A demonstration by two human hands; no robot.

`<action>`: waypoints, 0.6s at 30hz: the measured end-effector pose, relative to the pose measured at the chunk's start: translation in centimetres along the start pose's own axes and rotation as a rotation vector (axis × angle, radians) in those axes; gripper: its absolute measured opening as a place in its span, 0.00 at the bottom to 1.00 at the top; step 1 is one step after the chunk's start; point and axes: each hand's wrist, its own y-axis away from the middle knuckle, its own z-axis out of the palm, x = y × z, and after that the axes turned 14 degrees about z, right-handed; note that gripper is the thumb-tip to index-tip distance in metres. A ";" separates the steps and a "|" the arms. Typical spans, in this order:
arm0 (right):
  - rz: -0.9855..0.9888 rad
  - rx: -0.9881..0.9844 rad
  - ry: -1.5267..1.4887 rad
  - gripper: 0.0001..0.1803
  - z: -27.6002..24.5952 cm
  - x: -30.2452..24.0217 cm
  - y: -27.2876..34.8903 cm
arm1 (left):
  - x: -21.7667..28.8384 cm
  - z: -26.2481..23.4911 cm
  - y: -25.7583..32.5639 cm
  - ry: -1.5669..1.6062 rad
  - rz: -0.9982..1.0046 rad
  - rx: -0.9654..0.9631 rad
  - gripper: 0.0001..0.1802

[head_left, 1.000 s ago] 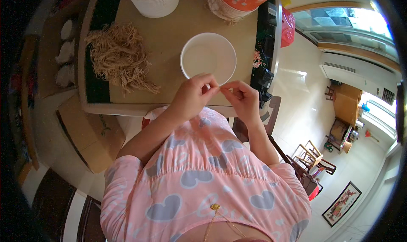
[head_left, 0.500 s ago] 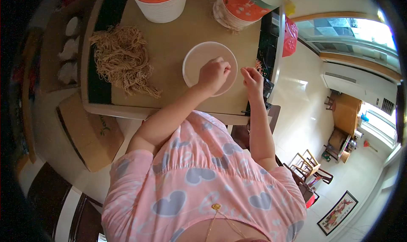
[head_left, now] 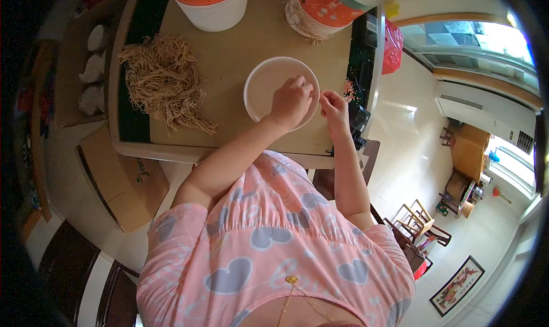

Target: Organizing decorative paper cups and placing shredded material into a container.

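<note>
A heap of tan twine (head_left: pixel 164 82) lies on the table (head_left: pixel 223 64), left of a stack of bowls (head_left: pixel 213 13). Next comes a single white bowl (head_left: pixel 263 88), the left hand (head_left: pixel 293 102) over it, fingers curled together; I cannot tell whether they hold anything. Just beside its right rim, the right hand (head_left: pixel 336 111) has thumb and fingertips together, anything between them too small to see
</note>
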 end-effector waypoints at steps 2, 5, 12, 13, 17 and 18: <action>0.006 0.006 0.010 0.08 0.2 0.0 0.1 | 0.2 -0.1 -0.1 -0.049 0.010 -0.040 0.05; -0.002 0.033 0.034 0.08 0.2 0.1 0.3 | 0.3 0.0 -0.1 -0.112 0.086 -0.039 0.05; -0.021 -0.029 0.037 0.07 0.5 -1.4 4.0 | -0.3 0.2 0.9 0.101 -0.005 0.007 0.04; -0.106 0.020 0.113 0.06 0.7 -1.6 5.0 | -0.7 0.2 1.0 0.468 -0.280 -0.046 0.04; -0.381 -0.015 0.491 0.08 4.0 -2.8 9.3 | -2.4 0.5 1.7 1.326 -0.882 -0.064 0.06; -0.415 0.009 0.539 0.08 4.7 -3.2 9.6 | -2.4 0.5 1.6 1.487 -1.045 -0.012 0.06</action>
